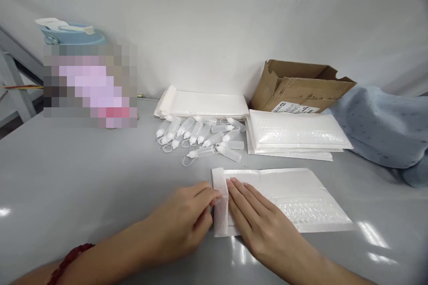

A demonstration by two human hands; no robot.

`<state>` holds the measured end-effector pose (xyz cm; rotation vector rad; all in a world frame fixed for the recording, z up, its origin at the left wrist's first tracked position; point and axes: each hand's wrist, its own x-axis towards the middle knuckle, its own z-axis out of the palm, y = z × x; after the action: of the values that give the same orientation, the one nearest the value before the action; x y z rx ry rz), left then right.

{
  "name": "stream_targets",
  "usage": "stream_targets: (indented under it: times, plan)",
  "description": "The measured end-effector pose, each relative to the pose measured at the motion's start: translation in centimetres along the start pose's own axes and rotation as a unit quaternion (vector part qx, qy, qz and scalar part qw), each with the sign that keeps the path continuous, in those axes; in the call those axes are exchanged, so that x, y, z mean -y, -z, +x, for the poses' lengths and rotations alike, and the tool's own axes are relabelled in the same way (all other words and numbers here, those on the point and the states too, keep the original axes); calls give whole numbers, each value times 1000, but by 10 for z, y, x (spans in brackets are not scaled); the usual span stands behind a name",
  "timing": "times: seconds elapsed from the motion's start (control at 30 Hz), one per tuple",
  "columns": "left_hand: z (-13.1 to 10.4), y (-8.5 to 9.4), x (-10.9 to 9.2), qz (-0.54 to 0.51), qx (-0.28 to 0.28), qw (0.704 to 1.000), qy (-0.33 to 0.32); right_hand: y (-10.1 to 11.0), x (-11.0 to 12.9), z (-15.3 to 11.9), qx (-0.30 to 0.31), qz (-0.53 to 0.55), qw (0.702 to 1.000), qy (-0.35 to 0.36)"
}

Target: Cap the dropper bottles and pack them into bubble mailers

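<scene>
White rectangular padded mailer (274, 187), long axis L–R; your L hand (189, 216), nearer its folded white flap (220, 222), curled, can't tell if gripping; R hand (259, 222) flat atop, grasping nothing.

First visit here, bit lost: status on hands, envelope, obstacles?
Left grip curled at the flap. Right grip flat on the white padded envelope. Small bottles beyond, not touching it.

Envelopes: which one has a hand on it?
The front envelope, lying apart under the right hand; the left stack and right stack sit farther back.
</scene>
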<state>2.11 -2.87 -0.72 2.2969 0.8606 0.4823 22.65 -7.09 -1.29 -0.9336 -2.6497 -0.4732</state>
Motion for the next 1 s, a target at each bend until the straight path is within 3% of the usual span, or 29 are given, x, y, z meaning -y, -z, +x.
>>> stream_targets:
  times: [0.13,0.37,0.7,0.9,1.0]
  plan:
    - [-2,-4,2,134,-2,986,-95,1,-1,4,-49,53,997,-32]
    - [-2,-14,3,264,-88,928,-247,6,3,5,-74,90,993,-14]
    - [3,-16,0,307,-164,898,-270,27,2,13,-86,115,989,-16]
    - [4,-9,-7,267,-183,905,-277,30,1,12,-238,88,967,-23]
    - [5,-7,-7,235,-184,911,-285,31,-2,12,-248,77,965,-20]
